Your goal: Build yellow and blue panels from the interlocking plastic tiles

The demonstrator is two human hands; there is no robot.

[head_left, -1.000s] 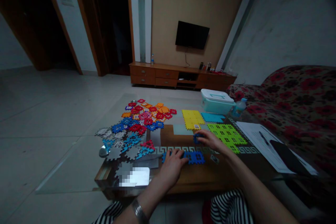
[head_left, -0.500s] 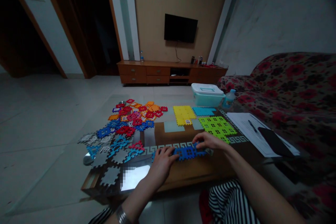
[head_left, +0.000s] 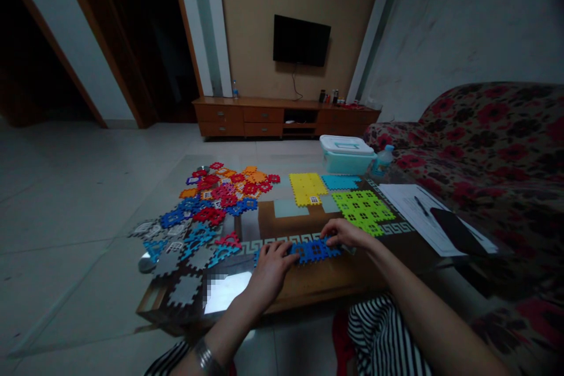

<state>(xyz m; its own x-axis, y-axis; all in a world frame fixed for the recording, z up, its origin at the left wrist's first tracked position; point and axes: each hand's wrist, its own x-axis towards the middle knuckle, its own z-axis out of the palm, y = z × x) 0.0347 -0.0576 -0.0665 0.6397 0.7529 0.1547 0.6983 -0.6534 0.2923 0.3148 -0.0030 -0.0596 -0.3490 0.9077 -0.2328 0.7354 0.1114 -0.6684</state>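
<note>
A strip of joined blue puzzle tiles (head_left: 314, 249) lies near the front edge of the glass-topped table (head_left: 308, 288). My left hand (head_left: 269, 267) rests on the strip's left end, fingers curled over it. My right hand (head_left: 343, 233) presses on the strip's right end with bent fingers. Beyond them lie joined yellow tiles (head_left: 307, 187), a cyan tile panel (head_left: 340, 182) and a lime-green tile panel (head_left: 363, 209).
A heap of loose red, orange, blue and grey tiles (head_left: 207, 211) covers the table's left half. A teal lidded box (head_left: 346, 154) and a bottle (head_left: 385, 158) stand at the back. Papers with a pen (head_left: 429, 214) lie right, beside a floral sofa (head_left: 493, 147).
My right hand has come back from the table's middle with a blue tile and now presses at the strip's right end. The view has swung a little to the right.
</note>
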